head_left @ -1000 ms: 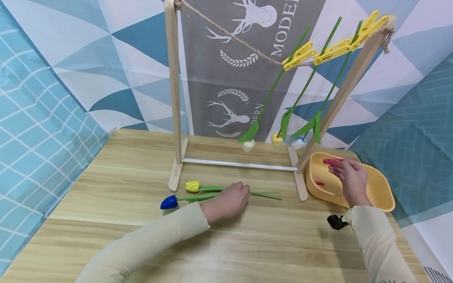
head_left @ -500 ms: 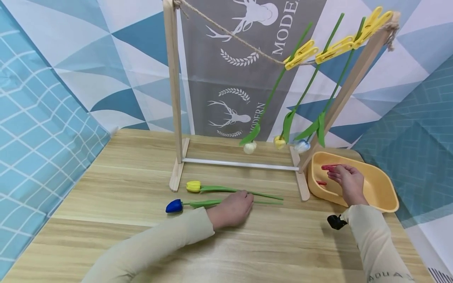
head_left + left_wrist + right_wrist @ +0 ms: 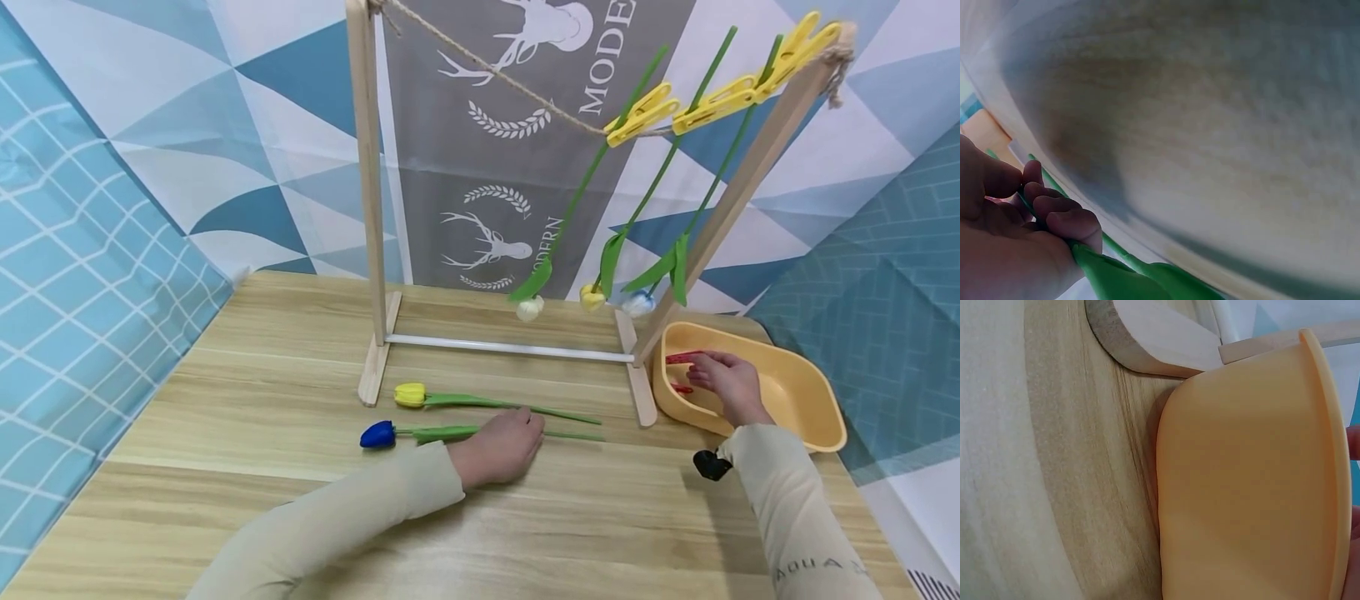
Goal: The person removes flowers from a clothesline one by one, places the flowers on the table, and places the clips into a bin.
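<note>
Near the table's middle my left hand (image 3: 508, 446) grips the green stem of a blue tulip (image 3: 377, 434); in the left wrist view the fingers (image 3: 1072, 219) curl round that stem. A yellow tulip (image 3: 410, 395) lies just behind it, its stem running past the hand. On the right, my right hand (image 3: 727, 385) pinches a red clothespin (image 3: 684, 357) over the yellow-orange basin (image 3: 802, 392). Another red clothespin (image 3: 681, 388) lies in the basin. In the right wrist view the basin's wall hides most of the hand.
A wooden frame (image 3: 367, 183) with a sagging rope (image 3: 495, 77) stands behind. Yellow clothespins (image 3: 641, 114) hold a white tulip (image 3: 529, 308), a pale yellow tulip (image 3: 592, 297) and a light blue tulip (image 3: 638, 303) upside down near the right post.
The left hand and the blue tulip have shifted slightly right and toward the front, apart from the yellow tulip. The right hand with its red clothespin has moved lower and a little left.
</note>
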`<state>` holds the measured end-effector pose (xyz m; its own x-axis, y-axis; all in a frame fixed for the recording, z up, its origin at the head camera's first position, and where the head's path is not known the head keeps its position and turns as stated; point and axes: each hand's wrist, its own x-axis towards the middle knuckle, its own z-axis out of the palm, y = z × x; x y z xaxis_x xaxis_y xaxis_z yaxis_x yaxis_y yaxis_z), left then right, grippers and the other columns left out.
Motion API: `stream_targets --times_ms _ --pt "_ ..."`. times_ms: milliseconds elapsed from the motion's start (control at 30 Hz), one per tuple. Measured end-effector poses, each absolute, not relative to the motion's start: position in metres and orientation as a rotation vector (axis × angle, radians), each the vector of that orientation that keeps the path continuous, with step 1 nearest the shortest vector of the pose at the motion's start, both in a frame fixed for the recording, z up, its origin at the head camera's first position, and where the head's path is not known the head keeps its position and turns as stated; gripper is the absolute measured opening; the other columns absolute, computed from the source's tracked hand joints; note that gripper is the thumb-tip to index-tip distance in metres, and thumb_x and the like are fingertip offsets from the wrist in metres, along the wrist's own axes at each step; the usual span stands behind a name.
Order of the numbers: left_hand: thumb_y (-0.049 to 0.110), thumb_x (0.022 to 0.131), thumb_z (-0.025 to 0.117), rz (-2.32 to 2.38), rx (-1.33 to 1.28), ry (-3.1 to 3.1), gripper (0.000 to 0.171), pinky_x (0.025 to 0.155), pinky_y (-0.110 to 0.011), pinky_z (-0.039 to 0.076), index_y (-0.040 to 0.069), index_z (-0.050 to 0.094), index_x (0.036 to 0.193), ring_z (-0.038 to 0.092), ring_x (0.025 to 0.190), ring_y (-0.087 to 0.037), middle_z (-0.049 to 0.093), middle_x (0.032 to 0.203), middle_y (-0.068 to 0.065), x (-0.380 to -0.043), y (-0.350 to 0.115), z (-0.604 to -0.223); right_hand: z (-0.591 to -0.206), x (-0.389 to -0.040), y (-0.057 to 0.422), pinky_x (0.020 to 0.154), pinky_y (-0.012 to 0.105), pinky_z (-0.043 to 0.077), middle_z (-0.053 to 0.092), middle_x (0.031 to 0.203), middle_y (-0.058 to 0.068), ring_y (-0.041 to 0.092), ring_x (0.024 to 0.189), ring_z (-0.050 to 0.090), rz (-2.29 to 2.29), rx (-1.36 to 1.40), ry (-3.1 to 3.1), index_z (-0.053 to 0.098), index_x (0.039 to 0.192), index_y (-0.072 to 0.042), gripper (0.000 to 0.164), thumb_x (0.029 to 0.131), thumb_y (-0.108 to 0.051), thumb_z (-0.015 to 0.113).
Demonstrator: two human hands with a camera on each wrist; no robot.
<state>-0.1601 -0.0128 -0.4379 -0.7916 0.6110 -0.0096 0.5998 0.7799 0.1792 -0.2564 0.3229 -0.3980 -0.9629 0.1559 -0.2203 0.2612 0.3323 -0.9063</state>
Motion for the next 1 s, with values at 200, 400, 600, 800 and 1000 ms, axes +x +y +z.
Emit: stream_targets --times_ms 200,400,600,800,1000 --pt "0.022 0.101 0.037 0.212 0.969 2.903 0.019 0.068 -0.027 0.044 0.011 0.051 0.096 0.051 0.074 -0.012 0.051 0.083 0.000 -0.163 -0.011 -0.441 -0.397 -0.261 0.321 0.074 0.021 0.054 0.060 0.086 -0.011 -0.004 0.072 0.062 -1.523 0.367 2.522 0.035 0.138 0.010 0.059 0.097 -0.030 0.048" --pt "0.023 0.100 0.038 0.204 0.974 2.892 0.018 0.068 -0.028 0.043 0.012 0.051 0.098 0.051 0.077 -0.013 0.051 0.085 -0.001 -0.163 -0.011 -0.442 -0.396 -0.264 0.323 0.073 0.023 0.055 0.062 0.097 0.002 0.000 0.073 0.063 -1.385 0.342 2.499 0.037 0.135 0.012 0.057 0.096 -0.028 0.049" --pt "0.024 0.100 0.038 0.186 0.956 2.894 0.018 0.068 -0.028 0.043 0.012 0.051 0.100 0.052 0.081 -0.014 0.051 0.088 -0.002 -0.162 -0.011 -0.440 -0.397 -0.266 0.330 0.071 0.024 0.055 0.060 0.110 0.019 0.007 0.076 0.062 -1.234 0.308 2.472 0.037 0.133 0.014 0.059 0.095 -0.028 0.051" --pt "0.024 0.101 0.038 0.176 0.947 2.885 0.018 0.072 -0.029 0.044 0.012 0.051 0.102 0.051 0.084 -0.015 0.051 0.091 -0.002 -0.160 -0.011 -0.435 -0.399 -0.270 0.337 0.069 0.024 0.054 0.052 0.117 0.032 0.009 0.074 0.059 -1.058 0.231 2.503 0.035 0.131 0.018 0.060 0.094 -0.026 0.051" --pt "0.023 0.100 0.039 0.136 0.938 2.889 0.017 0.076 -0.028 0.045 0.011 0.052 0.102 0.051 0.085 -0.014 0.051 0.092 -0.002 -0.157 -0.011 -0.433 -0.397 -0.270 0.336 0.068 0.024 0.052 0.053 0.114 0.032 0.014 0.077 0.058 -0.970 0.203 2.511 0.037 0.129 0.019 0.058 0.092 -0.024 0.053"
